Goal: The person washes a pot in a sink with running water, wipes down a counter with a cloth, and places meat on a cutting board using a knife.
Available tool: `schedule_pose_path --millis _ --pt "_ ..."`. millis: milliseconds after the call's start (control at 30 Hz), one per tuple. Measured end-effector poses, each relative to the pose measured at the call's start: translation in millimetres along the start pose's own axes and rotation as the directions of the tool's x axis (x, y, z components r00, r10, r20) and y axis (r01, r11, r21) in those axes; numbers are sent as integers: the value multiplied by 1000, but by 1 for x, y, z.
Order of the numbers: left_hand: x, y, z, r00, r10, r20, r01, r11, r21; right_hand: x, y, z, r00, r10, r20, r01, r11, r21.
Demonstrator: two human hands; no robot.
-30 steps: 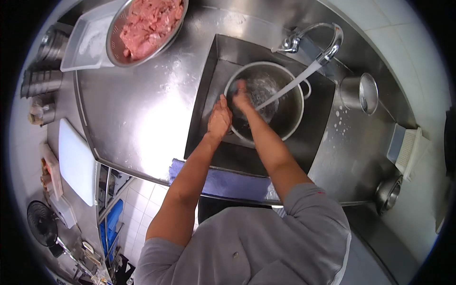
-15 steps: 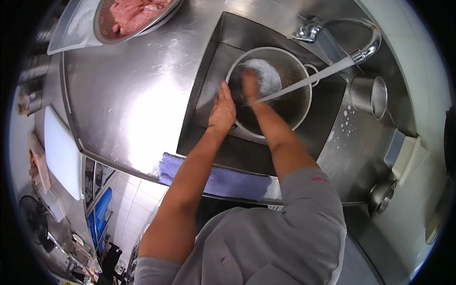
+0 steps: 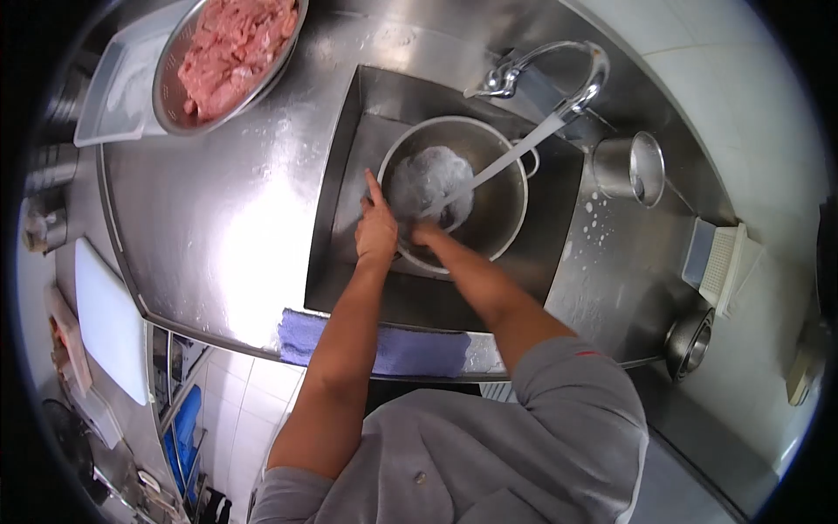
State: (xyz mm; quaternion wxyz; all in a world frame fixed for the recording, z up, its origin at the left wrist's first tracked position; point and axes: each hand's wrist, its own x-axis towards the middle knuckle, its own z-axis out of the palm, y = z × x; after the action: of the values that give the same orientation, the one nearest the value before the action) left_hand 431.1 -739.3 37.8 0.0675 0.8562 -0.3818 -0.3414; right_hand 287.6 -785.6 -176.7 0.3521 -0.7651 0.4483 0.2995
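The left hand [image 3: 377, 231] steadies the pot [image 3: 521, 210] in the sink [image 3: 471, 306], clasp unclear; the right hand's [image 3: 425, 234] grip inside is hidden. Stiff, likely slippery, heavier with water; best held by opposite side handles [image 3: 532, 160], beneath the tap [image 3: 598, 74].

Top [image 3: 497, 445]: we wear grey
Sleeves [image 3: 301, 491]: ours are short
Mark [image 3: 590, 354]: red, on our right sleeve [image 3: 572, 380]
Button [image 3: 420, 478]: small, round
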Motion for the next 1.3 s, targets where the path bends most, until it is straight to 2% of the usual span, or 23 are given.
schedule_pose_path --millis 67,133,167,233,267,333,367,400,433,533,633,733,767,833,867,900,933,1000,1067,1133,1200,1267,1300 --pt "0 -5 -1 997 46 56 -45 999 -27 36 -53 -41 987 125 -104 -13 698 716" --pt "1 -15 9 999 52 4 -52 998 -36 -11 -95 -125 764 447 -465 460 127 879" --pt "-2 -15 9 998 54 30 -49 987 -155 -19 -95 -131 769 444 -460 461 113 880" --pt "-14 -25 11 986 110 124 -54 919 -391 -38 -92 -139 636 303 -709 569 436 697" --pt "-12 -30 17 988 117 102 -69 920 -385 -55 -101 -147 625 297 -722 589 427 686" --pt "-12 -38 40 988 150 -32 -153 949 -275 -101 -117 -139 580 -158 -799 640 696 326" --pt "-11 -36 36 990 90 109 -56 956 -287 -87 -114 -139 409 -186 -893 683 711 164" --pt "-8 -34 36 990 91 112 -55 956 -290 -83 -107 -156 337 -129 -933 640 758 126" --pt "-6 -34 36 988 86 125 -44 951 -307 -61 -88 -164 442 158 -883 574 706 414" --pt "-11 -31 24 977 22 213 37 963 -266 -38 -27 -184 78 772 -630 592 473 653" --pt "-14 -28 27 980 26 198 26 966 -256 23 -4 -165 -258 757 -600 484 639 598" --pt "-12 -32 28 988 68 141 -32 969 -244 -33 -80 -160 48 328 -943 376 869 321" --pt "-10 -37 32 992 116 55 -91 940 -330 -35 -88 -140 174 139 -975 548 809 213" --pt "-14 -29 17 996 82 47 -53 899 -436 -89 -98 -104 718 -63 -693 618 518 592" --pt "-9 -42 36 981 174 -90 -196 850 -489 -92 -86 -72 710 -115 -695 646 499 577" --pt "-13 -35 32 983 154 -99 -183 843 -506 -126 -75 -73 953 -74 -295 304 236 923" --pt "-19 -28 20 985 131 -109 -168 838 -520 -141 -46 -74 957 -71 -282 291 253 923" --pt "-19 -24 6 991 128 -43 -133 870 -475 -164 -3 -78 931 -300 206 -53 446 893" --pt "-10 -22 9 994 109 23 -88 894 -440 -153 -23 -102 934 -302 193 -34 460 887" --pt "-6 -20 21 970 119 -214 -196 900 -389 -149 -42 -93 935 -301 187 -27 465 885" --pt "-3 -19 19 989 77 -126 -115 936 -334 -139 -61 -78 920 -307 -244 376 867 327" --pt "0 -18 12 1000 26 16 -21 971 -238 -156 -29 -85 893 -357 -275 437 834 337" --pt "1 -18 5 999 23 22 -17 971 -239 -160 9 -106 922 -374 -96 375 927 -13"
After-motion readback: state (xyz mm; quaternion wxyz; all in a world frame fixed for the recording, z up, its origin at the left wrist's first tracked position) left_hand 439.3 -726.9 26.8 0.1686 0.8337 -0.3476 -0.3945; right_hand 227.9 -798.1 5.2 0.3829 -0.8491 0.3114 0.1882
